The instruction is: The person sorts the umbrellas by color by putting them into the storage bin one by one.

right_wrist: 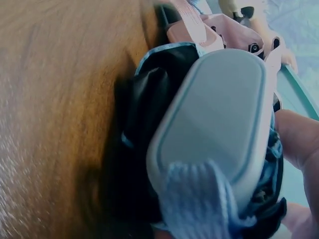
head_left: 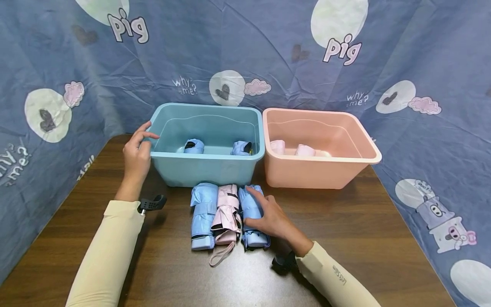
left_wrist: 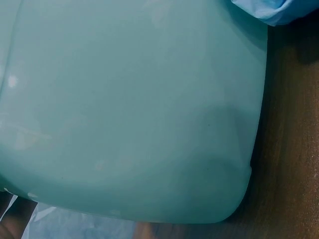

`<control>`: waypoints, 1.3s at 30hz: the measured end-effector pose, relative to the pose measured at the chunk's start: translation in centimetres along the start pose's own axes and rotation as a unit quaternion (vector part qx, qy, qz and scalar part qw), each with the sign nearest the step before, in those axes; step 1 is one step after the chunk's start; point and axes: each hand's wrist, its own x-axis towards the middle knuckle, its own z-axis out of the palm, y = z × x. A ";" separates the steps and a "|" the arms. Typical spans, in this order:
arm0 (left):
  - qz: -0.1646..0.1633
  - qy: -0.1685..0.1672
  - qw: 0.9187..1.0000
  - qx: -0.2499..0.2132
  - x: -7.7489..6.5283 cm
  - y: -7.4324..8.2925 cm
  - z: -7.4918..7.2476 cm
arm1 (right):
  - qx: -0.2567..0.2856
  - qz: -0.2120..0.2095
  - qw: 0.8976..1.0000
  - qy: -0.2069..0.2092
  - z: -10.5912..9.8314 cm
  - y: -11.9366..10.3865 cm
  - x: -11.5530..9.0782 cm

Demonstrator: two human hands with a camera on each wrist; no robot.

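My left hand [head_left: 137, 155] holds the left rim of a teal bin [head_left: 203, 170], with a finger reaching over it. The left wrist view shows mostly the bin's outer wall [left_wrist: 139, 109]. My right hand [head_left: 274, 217] lies over the rightmost folded blue umbrella [head_left: 251, 209], thumb and fingers about it; some fingers are hidden. In the right wrist view, the umbrella's pale handle end [right_wrist: 214, 109] and woven strap [right_wrist: 197, 199] show close up. Beside it lie a folded pink umbrella [head_left: 227, 209] with a wrist loop and another folded blue umbrella [head_left: 204, 215].
A peach bin [head_left: 307, 175] stands against the teal one and holds pink items [head_left: 305, 150]. Inside the teal bin are two blue items [head_left: 194, 146]. Both bins stand at the back of the wooden table [head_left: 337, 221], before a blue printed cloth [head_left: 245, 47].
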 end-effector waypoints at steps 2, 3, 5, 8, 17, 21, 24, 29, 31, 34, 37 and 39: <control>0.002 0.001 1.000 -0.003 0.0 0.0 0.0 | 0.002 -0.003 1.000 0.004 0.0 0.1 0.1; 0.002 0.001 1.000 -0.003 0.0 0.0 0.1 | 0.003 -0.004 1.000 0.008 0.0 0.1 0.1; 0.003 0.003 1.000 -0.005 0.0 0.0 0.1 | 0.005 -0.006 1.000 0.014 0.0 0.2 0.2; 0.002 0.003 1.000 -0.005 0.0 0.0 0.1 | 0.009 -0.008 1.000 0.023 0.0 0.3 0.2; -0.004 0.002 1.000 -0.012 0.1 0.1 0.0 | 0.026 -0.024 0.998 0.057 -1.3 -0.6 -0.4; -0.007 0.003 1.000 -0.014 0.0 0.1 0.0 | 0.037 -0.041 0.996 0.072 -2.3 -1.4 -1.0; -0.008 0.003 1.000 -0.014 0.0 0.0 0.0 | 0.047 -0.057 0.994 0.082 -3.0 -2.1 -1.5; -0.001 0.000 1.000 -0.009 0.1 -0.1 0.1 | 0.065 -0.077 0.991 0.089 -4.0 -3.6 -2.6; 0.001 0.000 1.000 -0.007 0.1 -0.2 0.1 | 0.068 -0.091 0.989 0.089 -4.3 -4.2 -2.9; 0.000 0.002 1.000 -0.009 0.0 -0.4 0.1 | 0.059 -0.118 0.987 0.091 -4.8 -5.2 -3.3; -0.001 0.004 1.000 -0.012 0.0 -0.5 0.0 | 0.050 -0.139 0.985 0.090 -5.6 -6.3 -3.5; -0.001 0.005 1.000 -0.015 0.1 -0.5 0.0 | 0.048 -0.151 0.983 0.091 -6.2 -7.1 -3.5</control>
